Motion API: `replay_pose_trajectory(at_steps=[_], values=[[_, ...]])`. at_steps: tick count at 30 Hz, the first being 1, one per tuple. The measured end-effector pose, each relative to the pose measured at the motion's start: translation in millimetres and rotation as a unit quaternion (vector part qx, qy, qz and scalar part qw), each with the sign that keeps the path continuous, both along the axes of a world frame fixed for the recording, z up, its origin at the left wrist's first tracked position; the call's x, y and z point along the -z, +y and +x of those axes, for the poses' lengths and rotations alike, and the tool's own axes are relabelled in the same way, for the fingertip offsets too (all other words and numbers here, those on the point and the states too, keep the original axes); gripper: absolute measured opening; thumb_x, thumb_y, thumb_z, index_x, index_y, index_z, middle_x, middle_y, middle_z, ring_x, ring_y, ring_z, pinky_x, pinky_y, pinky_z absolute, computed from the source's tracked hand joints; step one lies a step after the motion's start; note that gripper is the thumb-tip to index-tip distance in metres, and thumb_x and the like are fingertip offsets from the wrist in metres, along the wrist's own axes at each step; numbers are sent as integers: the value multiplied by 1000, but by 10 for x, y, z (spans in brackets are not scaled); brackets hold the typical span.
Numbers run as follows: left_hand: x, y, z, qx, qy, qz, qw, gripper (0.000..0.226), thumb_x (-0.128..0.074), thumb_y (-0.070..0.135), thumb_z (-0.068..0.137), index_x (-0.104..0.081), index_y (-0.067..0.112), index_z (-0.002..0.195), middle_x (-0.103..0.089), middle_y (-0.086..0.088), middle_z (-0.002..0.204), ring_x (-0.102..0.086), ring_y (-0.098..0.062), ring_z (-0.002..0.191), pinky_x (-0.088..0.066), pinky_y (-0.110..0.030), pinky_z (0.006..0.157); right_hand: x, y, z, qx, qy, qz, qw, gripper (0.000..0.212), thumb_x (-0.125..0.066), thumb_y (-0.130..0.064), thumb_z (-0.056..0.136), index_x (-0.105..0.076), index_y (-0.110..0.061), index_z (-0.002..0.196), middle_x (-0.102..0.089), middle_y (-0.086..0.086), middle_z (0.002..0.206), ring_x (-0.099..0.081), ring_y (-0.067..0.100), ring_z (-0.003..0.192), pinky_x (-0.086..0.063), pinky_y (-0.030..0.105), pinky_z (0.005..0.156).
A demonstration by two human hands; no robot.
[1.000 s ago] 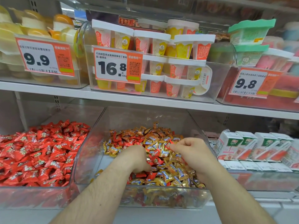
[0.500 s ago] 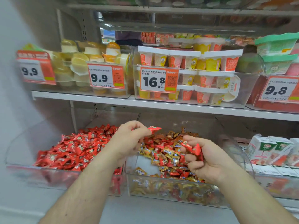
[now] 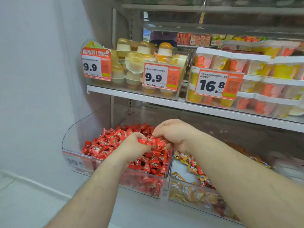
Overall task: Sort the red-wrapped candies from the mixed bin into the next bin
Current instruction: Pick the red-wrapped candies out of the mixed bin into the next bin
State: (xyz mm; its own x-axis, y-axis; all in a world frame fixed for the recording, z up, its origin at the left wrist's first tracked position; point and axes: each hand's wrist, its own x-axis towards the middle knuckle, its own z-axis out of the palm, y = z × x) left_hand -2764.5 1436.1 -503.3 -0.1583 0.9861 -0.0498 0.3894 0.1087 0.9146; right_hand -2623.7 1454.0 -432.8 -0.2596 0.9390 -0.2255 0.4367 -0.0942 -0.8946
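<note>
Centre frame, over clear plastic bin (image 3: 77, 142) of red-wrapped candies (image 3: 107, 143): left hand (image 3: 133, 147) pinching red candy (image 3: 142, 141); right hand (image 3: 174, 134) curled, contents hidden.

Your left hand (image 3: 131, 145) and right hand (image 3: 174, 135) cover the red candies (image 3: 107, 142) under them, and your fingertips blur, so you cannot tell how many candies each hand holds. Your right arm hides much of the mixed bin (image 3: 189, 191). The small words on the price tags (image 3: 217, 84) are too tiny to read. The right edge cuts off the shelf (image 3: 213, 111).
</note>
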Motion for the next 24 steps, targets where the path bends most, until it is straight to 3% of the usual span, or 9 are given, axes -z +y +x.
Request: replay_pose_trajectory(at_steps=[3,5,7,9,12,14,16,20,24], values=[[66,7,-48,72,86,-4,994,45,-69,1,76,-56,23,112,-61,4,105,-52,-5,64,-40,-13,51,3,37,-119,-62,-117,38,990,11,-70,-10,87,-71,-3,96,-55,7,77,-47,18,64,-45,29,59],[75,22,-140,79,144,6,986,58,-62,0,77,-52,26,128,-60,6,115,-58,-6,65,-41,-13,52,-23,57,-132,-77,-162,54,982,23,-68,-16,89,-72,-2,107,-53,4,71,-45,19,59,-43,28,57],[97,24,-206,61,205,19,977,59,-57,2,78,-53,27,131,-62,6,121,-64,-8,87,-48,-15,67,-11,77,-119,-55,-141,81,985,22,-66,-12,86,-72,1,102,-51,7,70,-43,21,62,-39,31,56],[145,28,-219,62,232,14,971,60,-52,2,79,-53,27,134,-59,4,132,-58,-11,115,-48,-21,91,39,75,-58,-6,-88,109,990,11,-65,-9,82,-76,-6,82,-59,7,66,-52,23,64,-51,39,60],[192,2,-183,107,216,-23,970,50,-47,3,84,-58,27,126,-65,7,119,-64,-13,103,-54,-28,88,115,18,109,56,-22,121,991,14,-64,-9,84,-73,-12,73,-72,14,77,-70,31,72,-58,47,79],[180,-25,-148,124,217,-32,968,39,-45,8,87,-62,26,117,-69,7,106,-67,-14,88,-56,-31,77,137,-43,278,78,31,107,991,12,-61,-5,87,-71,-2,83,-70,17,80,-68,26,68,-58,38,73],[151,-53,-90,117,211,-17,970,34,-46,6,89,-64,24,113,-69,6,104,-64,-10,80,-51,-23,67,159,-116,491,99,72,98,988,11,-59,-3,91,-69,3,89,-67,15,80,-65,20,65,-56,29,65],[-16,-92,164,23,187,122,975,30,-51,2,86,-62,29,96,-65,14,95,-62,-9,95,-48,-24,84,160,-258,1002,151,109,92,978,10,-60,-4,92,-68,2,90,-68,17,84,-67,21,69,-58,28,62],[-258,-190,729,27,157,264,951,29,-54,4,82,-63,31,86,-65,17,85,-60,-2,83,-47,-21,75,176,-369,1447,207,117,86,968,10,-61,-4,91,-68,2,89,-68,17,83,-66,22,69,-56,31,63]])
